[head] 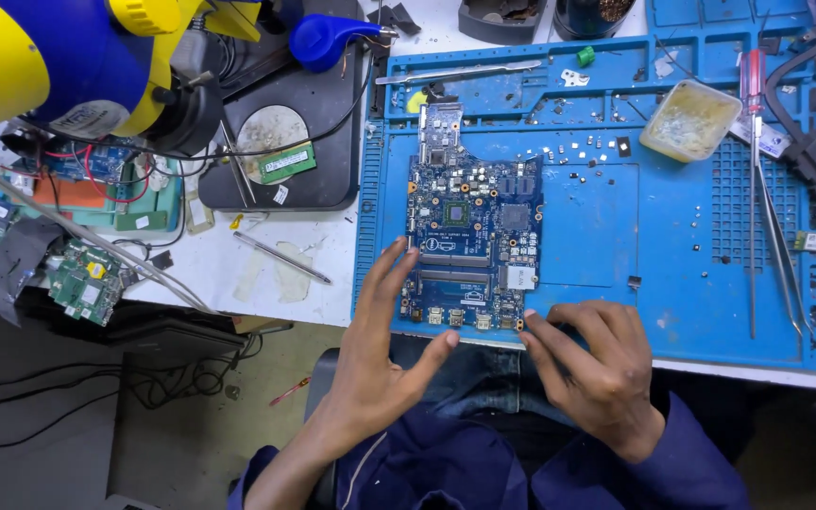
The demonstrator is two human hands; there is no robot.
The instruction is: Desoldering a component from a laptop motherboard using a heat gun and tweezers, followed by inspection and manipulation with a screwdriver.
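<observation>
While a blue laptop circuit board lies on a blue silicone mat, the left hand rests spread against its edge. Right hand curls, fingers bent, at the board's lower corner on the worktop.

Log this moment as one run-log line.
left hand: open, fingers at motherboard left edge | right hand: curled, at its bottom right corner | board flat on blue mat

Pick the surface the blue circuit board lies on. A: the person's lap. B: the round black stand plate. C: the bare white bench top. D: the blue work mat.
D: the circuit board lies flat on the blue work mat, with the left hand at its near left corner and the right hand at its near right corner.
</observation>
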